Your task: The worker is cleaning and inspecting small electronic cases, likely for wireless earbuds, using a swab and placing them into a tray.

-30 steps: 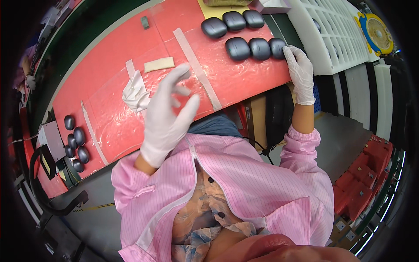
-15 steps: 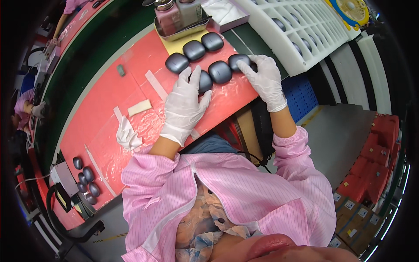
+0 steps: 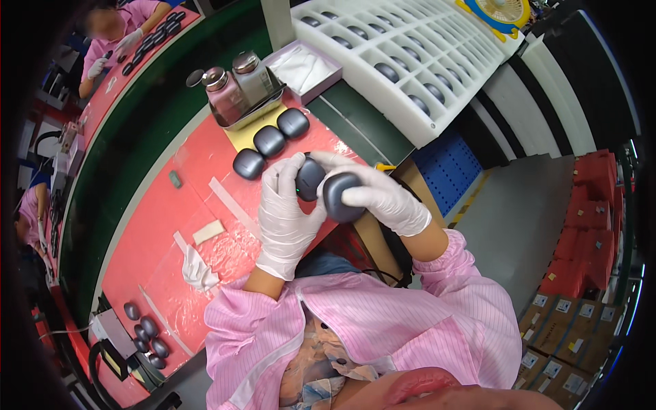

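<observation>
Both my hands wear white gloves and are raised over the near edge of the red-covered bench. My left hand (image 3: 281, 217) closes round one side of a dark grey, rounded earbud case (image 3: 309, 180), on which a tiny green light shows. My right hand (image 3: 386, 199) grips a second earbud case (image 3: 341, 199), thumb on its face, nearer to me and tilted. The fingers of my right hand also reach behind the first case. Whether more cases sit between the hands is hidden. Beyond them, three like cases (image 3: 269, 141) lie in a slanting row on the bench.
Behind the row, a tray holds pump bottles (image 3: 227, 96). A box of white wipes (image 3: 301, 68) and a white compartment tray (image 3: 389, 102) of cases stand at the back right. A cloth (image 3: 198, 268) and several small dark pieces (image 3: 147, 328) lie left. Co-workers (image 3: 123, 34) sit across.
The front row of cases has left the bench and at least two are now held up between my hands. My hands have come together and closer to me. The view has shifted.
</observation>
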